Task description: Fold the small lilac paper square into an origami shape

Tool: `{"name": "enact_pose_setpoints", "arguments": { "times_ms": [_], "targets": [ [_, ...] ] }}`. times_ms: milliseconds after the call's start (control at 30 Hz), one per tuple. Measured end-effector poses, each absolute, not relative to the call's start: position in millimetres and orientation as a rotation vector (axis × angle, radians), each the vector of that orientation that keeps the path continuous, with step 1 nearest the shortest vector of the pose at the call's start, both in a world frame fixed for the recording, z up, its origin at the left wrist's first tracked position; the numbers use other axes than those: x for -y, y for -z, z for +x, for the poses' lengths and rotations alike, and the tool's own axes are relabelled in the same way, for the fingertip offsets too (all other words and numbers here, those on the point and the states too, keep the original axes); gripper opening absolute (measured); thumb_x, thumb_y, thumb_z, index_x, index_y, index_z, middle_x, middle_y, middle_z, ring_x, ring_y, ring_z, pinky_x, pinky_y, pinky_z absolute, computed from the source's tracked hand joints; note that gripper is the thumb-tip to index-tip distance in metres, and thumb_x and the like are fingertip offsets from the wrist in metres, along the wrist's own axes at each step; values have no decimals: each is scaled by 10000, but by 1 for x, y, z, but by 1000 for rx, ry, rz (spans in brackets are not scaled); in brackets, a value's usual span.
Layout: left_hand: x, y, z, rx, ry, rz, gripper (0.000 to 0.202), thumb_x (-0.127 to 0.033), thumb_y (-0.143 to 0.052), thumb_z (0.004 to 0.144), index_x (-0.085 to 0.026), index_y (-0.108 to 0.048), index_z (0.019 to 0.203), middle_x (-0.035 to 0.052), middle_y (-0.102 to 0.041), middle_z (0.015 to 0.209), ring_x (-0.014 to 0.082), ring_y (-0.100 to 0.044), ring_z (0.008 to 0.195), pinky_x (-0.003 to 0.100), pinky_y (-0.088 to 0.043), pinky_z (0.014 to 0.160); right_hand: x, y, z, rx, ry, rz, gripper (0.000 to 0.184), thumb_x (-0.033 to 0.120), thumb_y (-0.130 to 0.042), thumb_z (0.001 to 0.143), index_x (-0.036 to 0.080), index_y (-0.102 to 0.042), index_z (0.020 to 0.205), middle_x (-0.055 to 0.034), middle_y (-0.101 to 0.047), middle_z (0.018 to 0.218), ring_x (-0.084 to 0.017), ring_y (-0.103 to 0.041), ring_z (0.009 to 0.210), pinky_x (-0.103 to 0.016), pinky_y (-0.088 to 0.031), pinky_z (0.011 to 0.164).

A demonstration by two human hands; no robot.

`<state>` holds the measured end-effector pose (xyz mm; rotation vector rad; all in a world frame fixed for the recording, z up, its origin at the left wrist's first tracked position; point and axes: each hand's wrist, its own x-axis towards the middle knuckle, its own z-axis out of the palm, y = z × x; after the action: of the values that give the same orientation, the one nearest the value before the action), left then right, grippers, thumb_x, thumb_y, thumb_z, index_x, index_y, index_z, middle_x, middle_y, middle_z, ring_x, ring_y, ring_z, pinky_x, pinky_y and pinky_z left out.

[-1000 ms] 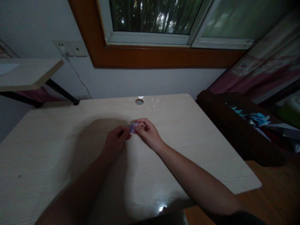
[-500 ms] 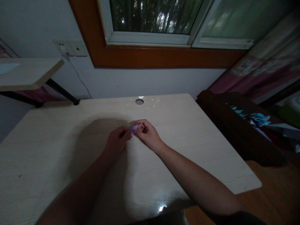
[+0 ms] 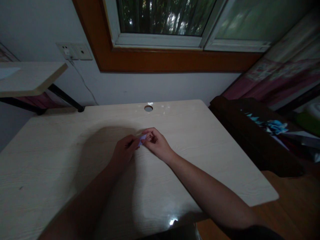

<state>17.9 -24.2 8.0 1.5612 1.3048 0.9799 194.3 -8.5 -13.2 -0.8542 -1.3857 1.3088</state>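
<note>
A small pale purple piece of paper (image 3: pixel 142 138) is pinched between my two hands over the middle of the desk. My left hand (image 3: pixel 126 146) is closed on its left side, thumb and fingertips pressed together. From the right, my right hand (image 3: pixel 158 142) grips the same paper, the thumb in front and the fingers curled behind. Part of the paper is hidden by the fingers, and its exact shape is too small to make out. Under the hands lies the pale wood-grain desk (image 3: pixel 187 133), with my shadow falling to the left.
A round cable hole (image 3: pixel 148 108) sits near the desk's back edge. At the left a raised shelf (image 3: pixel 32 78) stands on black legs. A white cable (image 3: pixel 83 81) hangs from the wall socket (image 3: pixel 75 51). Dark furniture (image 3: pixel 250 140) with blue items (image 3: pixel 276 126) stands at the right.
The purple paper has shifted very slightly left and shows a little more between the fingers. Both hands keep their hold in nearly the same place.
</note>
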Motion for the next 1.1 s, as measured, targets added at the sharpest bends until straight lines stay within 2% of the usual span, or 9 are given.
{"name": "enact_pose_setpoints", "arguments": {
  "times_ms": [267, 433, 1100],
  "targets": [
    [25, -8, 19, -1307, -961, 1538, 281, -422, -574, 912, -192, -612, 754, -11, -601, 700, 151, -567, 690, 249, -414, 655, 7, 11, 195, 1321, -1308, -889, 298, 360, -757, 807, 244, -618, 1044, 25, -624, 796, -131, -580, 700, -275, -453, 667],
    [25, -10, 19, -1309, -938, 1576, 278, -400, -577, 905, -192, -614, 724, -1, -625, 697, 155, -573, 685, 259, -423, 675, 5, 8, 195, 1192, -1270, -905, 295, 327, -775, 775, 239, -609, 1003, 31, -622, 781, -126, -576, 710, -272, -459, 691],
    [25, -6, 18, -1297, -989, 1522, 242, -392, -589, 895, -195, -647, 768, 2, -653, 711, 153, -601, 687, 249, -447, 672, 5, 6, 192, 1121, -1273, -887, 361, 323, -798, 751, 263, -590, 1040, 43, -611, 777, -125, -573, 725, -283, -488, 711]
  ]
}}
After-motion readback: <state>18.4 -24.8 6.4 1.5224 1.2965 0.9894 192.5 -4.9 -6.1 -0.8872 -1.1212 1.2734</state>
